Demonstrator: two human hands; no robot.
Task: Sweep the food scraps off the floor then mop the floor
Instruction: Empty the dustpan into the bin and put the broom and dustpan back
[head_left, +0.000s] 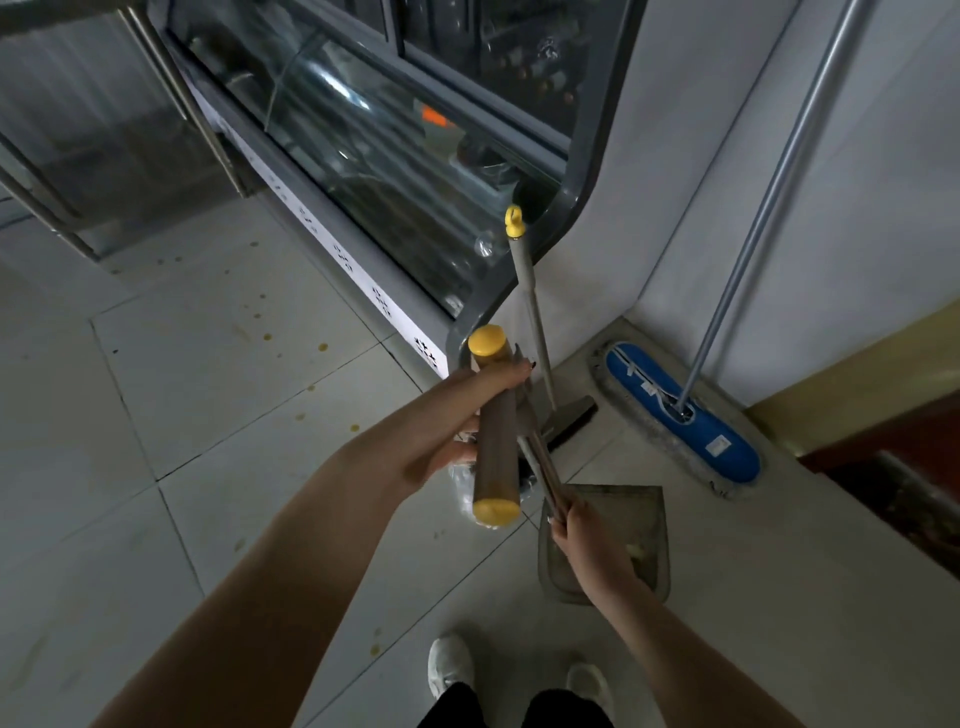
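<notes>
Left hand (441, 436) curls its fingers round the brown handle (498, 447), which points away; right hand (587, 545) pinches the thin rod (543, 478) above the dustpan (644, 525). Scraps (323, 346) dot the floor (208, 374) left of both, nearer the left hand.

Pale tiled floor (208, 519), dark grout lines. Yellow scraps (323, 346) scattered 9 to 10 o'clock. Display case (363, 280) standing 11 o'clock. Broom (571, 421) bristles down, 4 o'clock. Blue mop (727, 441) flat by wall, 3 o'clock. Dustpan (644, 519) 5 o'clock, floor contact unclear. White shoes (450, 662) 6 o'clock.
</notes>
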